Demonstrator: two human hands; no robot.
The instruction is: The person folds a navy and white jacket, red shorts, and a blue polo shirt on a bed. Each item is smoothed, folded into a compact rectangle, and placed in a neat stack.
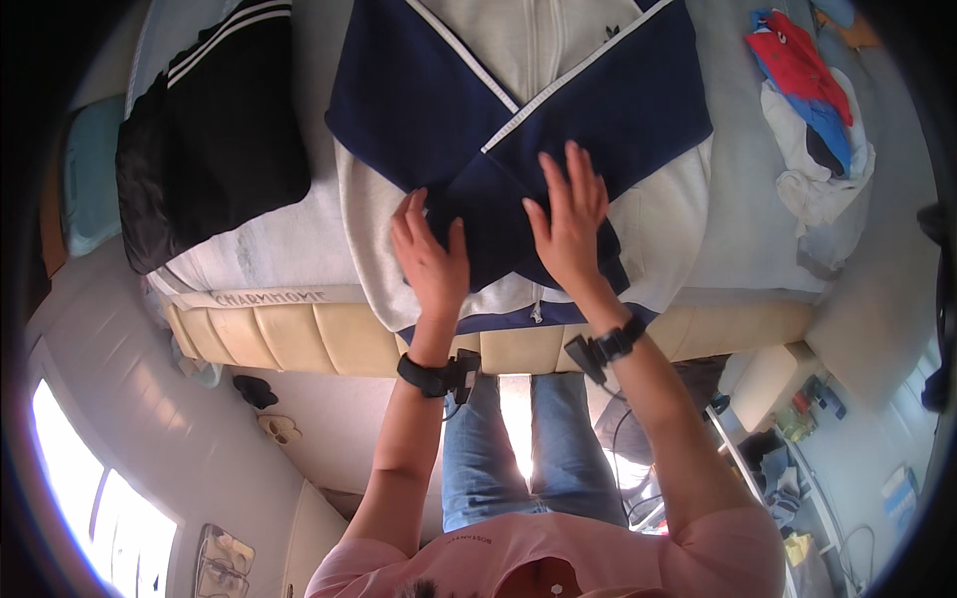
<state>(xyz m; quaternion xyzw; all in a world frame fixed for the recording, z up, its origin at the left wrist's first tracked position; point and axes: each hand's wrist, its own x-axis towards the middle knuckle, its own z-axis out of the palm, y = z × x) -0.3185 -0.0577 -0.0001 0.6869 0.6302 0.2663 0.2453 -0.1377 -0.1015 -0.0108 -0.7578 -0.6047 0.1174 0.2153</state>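
Observation:
A zip-front jacket (638,234) with a light grey body and navy sleeves lies spread on the bed, its hem hanging over the padded edge. Both navy sleeves (628,130) are folded inward and cross over the front, white stripes running along them. My left hand (431,251) rests on the left side of the crossed sleeve ends, fingers apart. Farther right, my right hand (570,221) lies flat on the navy fabric with its fingers spread. The zipper pull (536,312) shows at the hem between my wrists. Neither hand grips the cloth.
Black clothing with white stripes (224,140) lies folded on the bed at the left. At the right are a red and blue garment (802,85) and a white one (822,204). The bed's cream padded edge (269,337) runs before my legs. A shelf with items stands lower right.

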